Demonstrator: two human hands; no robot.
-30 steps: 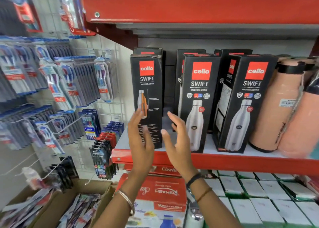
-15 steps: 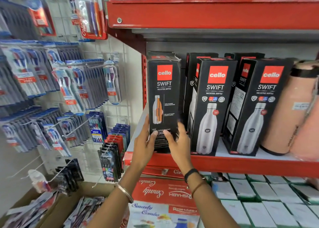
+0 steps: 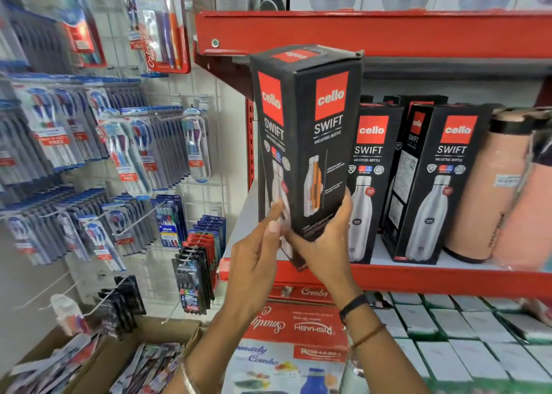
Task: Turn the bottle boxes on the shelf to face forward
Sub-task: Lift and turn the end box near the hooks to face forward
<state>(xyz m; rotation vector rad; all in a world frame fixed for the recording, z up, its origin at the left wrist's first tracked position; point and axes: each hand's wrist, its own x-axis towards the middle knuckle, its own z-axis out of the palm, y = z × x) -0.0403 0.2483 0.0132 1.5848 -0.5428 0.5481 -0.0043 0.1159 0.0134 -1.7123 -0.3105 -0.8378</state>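
- The tall black bottle box point(image 3: 310, 142) is off the red shelf point(image 3: 418, 277), held up in front of it at the left end, tilted, with one corner edge turned toward the camera so two printed faces show.
- The right hand point(image 3: 325, 244) is closed around the box's lower end, thumb on the right face, fingers cupped under the bottom.
- The left hand point(image 3: 257, 262) is loosely open, its fingertips touching the lower left face; the two hands are close together at the base.
- The box looks like stiff thin card: the top flap corner is a little dog-eared, so hard squeezing could dent it.
- With a steel bottle presumably inside, it is likely moderately heavy and top-heavy when held this low.
- A hold on two opposite flat faces near the middle would probably steady it better for turning.
- Two more boxes point(image 3: 436, 181) stand on the shelf just to the right, and pink flasks point(image 3: 484, 190) beyond them.
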